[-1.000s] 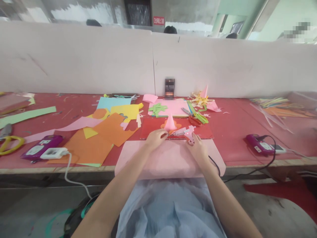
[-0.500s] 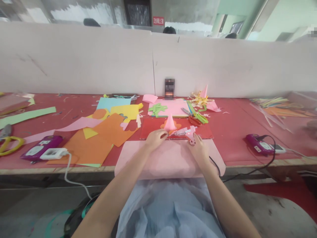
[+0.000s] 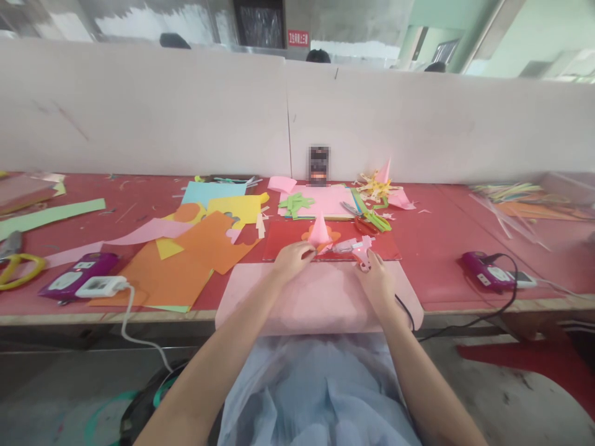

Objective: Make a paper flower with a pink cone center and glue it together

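Observation:
My right hand (image 3: 377, 277) is closed round the handle of a pink glue gun (image 3: 363, 250), whose nozzle points left. Just left of the nozzle, a pink paper cone (image 3: 320, 230) stands upright on an orange paper flower (image 3: 334, 236). With its fingers pinched together, my left hand (image 3: 294, 260) holds the near edge of the flower; the fingertips hide part of that edge. Under the flower lies a red board (image 3: 279, 238). Both forearms rest over a pink pad (image 3: 320, 297) at the table's front edge.
Green-handled scissors (image 3: 374, 220) lie behind the glue gun. Orange paper sheets (image 3: 167, 279) and a purple power strip (image 3: 83, 275) are on the left. Another purple strip (image 3: 488, 269) sits right, with a black cable. A second pink cone (image 3: 383, 171) stands among yellow shreds.
My right hand has drawn the glue gun slightly to the right, away from the cone. My left hand has stayed at the flower.

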Tool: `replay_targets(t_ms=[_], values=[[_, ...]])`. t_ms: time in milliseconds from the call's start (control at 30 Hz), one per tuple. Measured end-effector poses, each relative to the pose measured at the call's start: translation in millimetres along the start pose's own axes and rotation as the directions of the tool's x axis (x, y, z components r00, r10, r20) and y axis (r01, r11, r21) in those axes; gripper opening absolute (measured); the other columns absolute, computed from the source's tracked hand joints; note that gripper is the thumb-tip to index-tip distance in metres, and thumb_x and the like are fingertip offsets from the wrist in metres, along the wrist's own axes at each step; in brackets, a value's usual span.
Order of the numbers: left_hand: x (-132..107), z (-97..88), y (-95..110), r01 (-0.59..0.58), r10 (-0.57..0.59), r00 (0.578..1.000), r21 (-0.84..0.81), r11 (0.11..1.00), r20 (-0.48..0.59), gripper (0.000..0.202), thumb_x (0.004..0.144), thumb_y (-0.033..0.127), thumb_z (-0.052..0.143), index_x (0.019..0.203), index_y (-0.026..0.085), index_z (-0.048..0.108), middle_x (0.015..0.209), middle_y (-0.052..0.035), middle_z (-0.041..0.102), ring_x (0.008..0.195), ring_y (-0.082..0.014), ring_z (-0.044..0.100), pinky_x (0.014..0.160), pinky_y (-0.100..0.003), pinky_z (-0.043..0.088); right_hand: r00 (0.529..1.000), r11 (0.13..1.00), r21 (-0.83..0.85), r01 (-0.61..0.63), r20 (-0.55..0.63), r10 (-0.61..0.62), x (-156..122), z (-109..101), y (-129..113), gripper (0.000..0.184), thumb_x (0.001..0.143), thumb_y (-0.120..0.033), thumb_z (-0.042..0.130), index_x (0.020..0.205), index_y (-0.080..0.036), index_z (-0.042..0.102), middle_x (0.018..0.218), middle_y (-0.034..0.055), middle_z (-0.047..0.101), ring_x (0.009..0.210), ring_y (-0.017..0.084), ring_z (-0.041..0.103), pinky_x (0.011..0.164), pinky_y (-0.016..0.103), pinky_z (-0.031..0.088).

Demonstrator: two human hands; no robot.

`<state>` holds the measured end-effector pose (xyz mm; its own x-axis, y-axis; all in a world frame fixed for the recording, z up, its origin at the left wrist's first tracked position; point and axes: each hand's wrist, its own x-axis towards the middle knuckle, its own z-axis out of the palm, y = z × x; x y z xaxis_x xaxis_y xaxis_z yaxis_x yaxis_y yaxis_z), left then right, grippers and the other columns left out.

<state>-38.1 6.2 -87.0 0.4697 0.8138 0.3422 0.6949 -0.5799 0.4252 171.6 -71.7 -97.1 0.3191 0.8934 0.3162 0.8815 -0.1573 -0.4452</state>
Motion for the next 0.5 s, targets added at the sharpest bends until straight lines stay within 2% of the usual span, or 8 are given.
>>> replay_targets(t_ms=[300,500], values=[[-0.1,1.6,-2.2,-0.020,0.020,1.000,0.026,0.999,0.007,0.017,0.082,0.030,0.046,0.084,0.023,0.062,0.089,0.0016,0.065,0.081,-0.0132,0.059,0.065,-0.023,0.040,1.000,0.999,-0.043,-0.013,-0.019,0.012,-0.8,4.6,2.6,0.044,0.078,-0.032,0.046,0.120,-0.019,0.045,0.116,0.0102,0.055,0.091,0.022,0.058,0.069,0.028,0.040],[-1.1,5.0,-3.7,-0.094,0.092,0.996,0.100,0.991,0.021,0.021,0.083,0.035,0.046,0.091,0.024,0.062,0.092,-0.0001,0.063,0.083,-0.0138,0.057,0.068,-0.024,0.042,0.998,0.997,-0.047,-0.057,-0.032,0.056,1.3,5.8,9.4,0.046,0.079,-0.039,0.045,0.119,-0.018,0.045,0.112,0.0113,0.056,0.095,0.023,0.056,0.072,0.029,0.041]])
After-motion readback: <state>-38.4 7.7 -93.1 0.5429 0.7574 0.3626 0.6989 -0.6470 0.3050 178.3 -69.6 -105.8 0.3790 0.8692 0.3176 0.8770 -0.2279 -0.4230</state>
